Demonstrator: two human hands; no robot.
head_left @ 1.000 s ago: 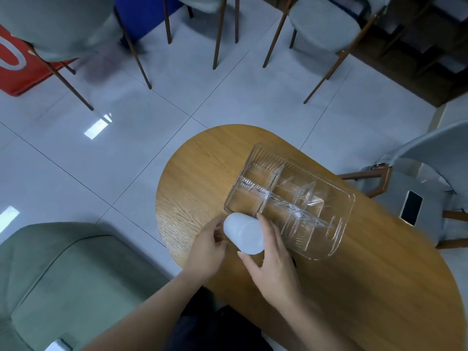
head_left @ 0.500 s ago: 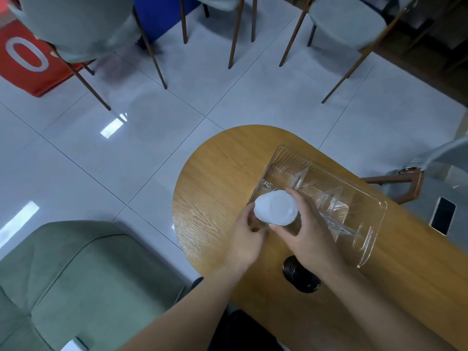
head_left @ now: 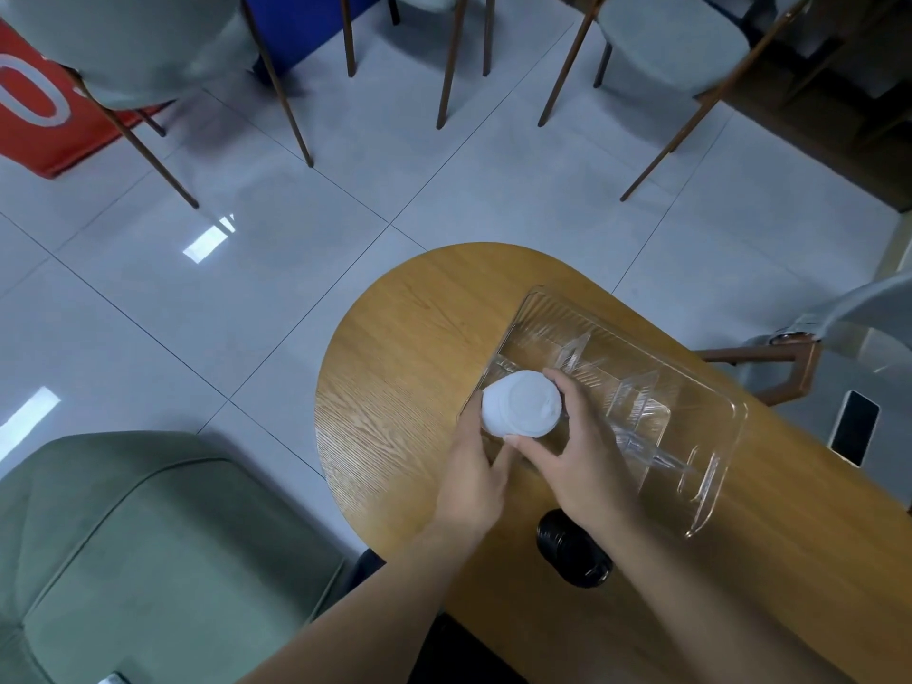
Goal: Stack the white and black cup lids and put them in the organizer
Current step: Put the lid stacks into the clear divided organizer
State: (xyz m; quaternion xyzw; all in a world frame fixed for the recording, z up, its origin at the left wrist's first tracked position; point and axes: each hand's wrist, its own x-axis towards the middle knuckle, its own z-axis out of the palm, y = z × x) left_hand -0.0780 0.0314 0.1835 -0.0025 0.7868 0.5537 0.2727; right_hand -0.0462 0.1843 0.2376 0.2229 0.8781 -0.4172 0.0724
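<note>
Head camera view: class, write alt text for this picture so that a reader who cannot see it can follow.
Two hands hold a stack of white lids over the near-left corner of a clear plastic organizer on a wooden table; the right hand grips it from above, the left hand steadies its side. A stack of black lids lies on the table beneath the right forearm.

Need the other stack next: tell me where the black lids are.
Head view: the black lids sit on the wooden table near its front edge, under the right forearm, just short of the clear organizer.
</note>
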